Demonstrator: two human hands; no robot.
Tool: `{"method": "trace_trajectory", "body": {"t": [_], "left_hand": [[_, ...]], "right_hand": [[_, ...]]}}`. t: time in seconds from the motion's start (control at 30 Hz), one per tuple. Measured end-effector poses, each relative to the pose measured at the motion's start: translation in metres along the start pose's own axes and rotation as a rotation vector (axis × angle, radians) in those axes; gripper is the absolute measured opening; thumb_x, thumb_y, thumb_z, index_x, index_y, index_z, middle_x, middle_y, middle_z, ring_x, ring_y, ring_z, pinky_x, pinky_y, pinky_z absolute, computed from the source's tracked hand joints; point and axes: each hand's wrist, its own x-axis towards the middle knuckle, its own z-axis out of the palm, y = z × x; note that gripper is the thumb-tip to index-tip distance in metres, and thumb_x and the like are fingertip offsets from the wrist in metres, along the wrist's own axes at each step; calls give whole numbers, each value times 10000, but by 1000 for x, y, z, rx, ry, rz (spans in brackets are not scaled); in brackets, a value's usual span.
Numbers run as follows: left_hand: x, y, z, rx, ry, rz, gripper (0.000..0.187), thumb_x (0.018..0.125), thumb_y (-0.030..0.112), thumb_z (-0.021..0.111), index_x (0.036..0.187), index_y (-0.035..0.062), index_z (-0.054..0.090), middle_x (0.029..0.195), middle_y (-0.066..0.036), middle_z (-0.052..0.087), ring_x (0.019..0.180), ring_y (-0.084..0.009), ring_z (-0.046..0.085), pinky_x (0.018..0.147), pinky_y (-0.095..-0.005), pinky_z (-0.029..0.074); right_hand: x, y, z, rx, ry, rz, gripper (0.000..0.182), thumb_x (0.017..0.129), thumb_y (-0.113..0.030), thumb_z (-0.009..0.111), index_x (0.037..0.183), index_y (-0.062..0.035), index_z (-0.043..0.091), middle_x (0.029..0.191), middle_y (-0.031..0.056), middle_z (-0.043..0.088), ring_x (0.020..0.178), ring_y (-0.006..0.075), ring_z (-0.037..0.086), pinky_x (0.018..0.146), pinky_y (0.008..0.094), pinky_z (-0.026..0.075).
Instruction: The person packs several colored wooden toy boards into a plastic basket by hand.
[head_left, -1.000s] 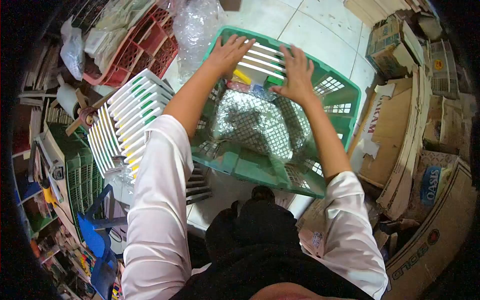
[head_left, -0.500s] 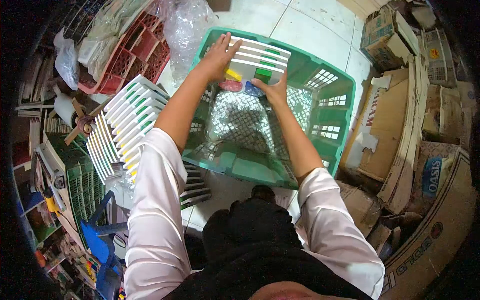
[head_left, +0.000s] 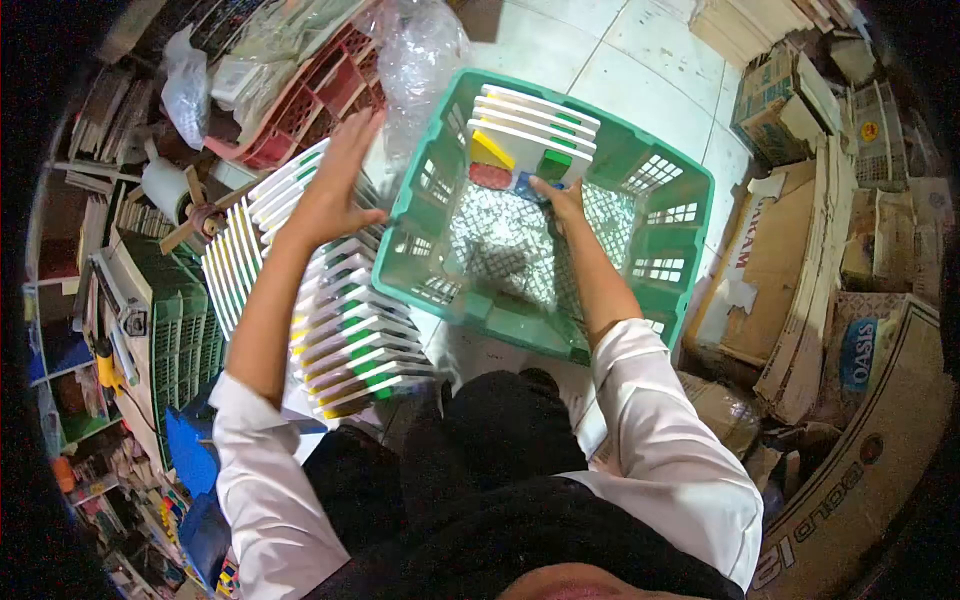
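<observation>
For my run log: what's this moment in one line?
left hand: open over white boards | right hand: on boards in green crate

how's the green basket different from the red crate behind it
The green basket sits on the tiled floor by the person's knees, holding upright white boards; the red crate lies farther off in the clutter, partly covered by plastic bags. The green basket's rim is fully visible, while only part of the red crate shows. The right hand reaches into the green basket; no hand touches the red crate. Both are plastic with lattice openings.
</observation>
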Motion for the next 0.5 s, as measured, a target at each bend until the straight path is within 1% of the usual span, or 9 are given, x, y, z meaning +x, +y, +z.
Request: {"method": "trace_trajectory", "body": {"t": [0.13,0.2,0.23,0.27,0.3,0.37,0.4,0.47,0.5], "left_hand": [[-90,-18,-23,54,-32,-121,1089,543,155,781,1452,73,186,1488,-190,205,1384,-354,177,1137,-411,157],[-135,-17,-37,34,-55,-183,1070,549,136,777,1451,86,203,1482,-193,221,1378,-366,188,1138,-414,160],[-159,-17,-43,43,-60,-205,1041,570,143,770,1449,92,215,1484,-189,223,1383,-361,178,1137,-408,158],[-181,-19,-49,66,-80,-229,1024,587,184,761,1449,84,216,1490,-187,215,1392,-350,161,1137,-412,150],[-207,-21,-54,87,-104,-266,1011,604,224,751,1449,75,217,1496,-185,206,1400,-339,144,1136,-416,142],[-251,-36,-51,35,-72,-288,954,664,293,761,1444,109,244,1489,-169,232,1398,-330,152,1133,-412,152],[-268,-41,-46,37,-68,-293,895,702,296,741,1438,120,263,1485,-166,243,1397,-328,158,1131,-410,159],[-281,-50,-30,8,-64,-291,768,777,297,695,1419,133,308,1478,-162,260,1393,-326,171,1127,-409,173],[-281,-51,-21,-28,-69,-292,700,812,295,668,1406,134,334,1475,-161,267,1391,-327,177,1124,-409,180]], "right_hand": [[10,26,-16,15,-204,114,917,616,-163,854,1319,-4,287,1226,144,510,1093,258,523,933,361,442],[34,62,-39,-586,-21,73,1323,507,-406,889,1411,66,45,1381,243,357,1244,318,409,1041,340,345],[32,49,-44,-658,95,137,1414,477,-499,871,1420,67,-18,1439,267,254,1312,328,324,1079,327,288],[-20,-30,-23,-557,128,168,1360,515,-520,846,1419,75,23,1454,277,211,1333,339,286,1082,345,280],[-3,-10,-31,-709,334,-64,1244,580,-487,826,1412,84,98,1431,289,257,1305,350,325,1072,367,286],[-49,-67,-3,-696,288,-571,847,705,-371,773,1294,91,377,1314,247,432,1208,330,428,1012,395,338],[-79,-93,28,-610,177,-742,687,739,-323,753,1240,45,461,1254,214,484,1138,288,487,934,373,400],[-147,-133,90,-579,-240,-668,440,808,-158,703,1189,-24,530,1169,146,567,961,190,591,819,282,481],[-181,-144,120,-641,-549,-722,384,814,-175,696,1155,-56,567,1149,98,589,977,176,586,847,301,475]]}}
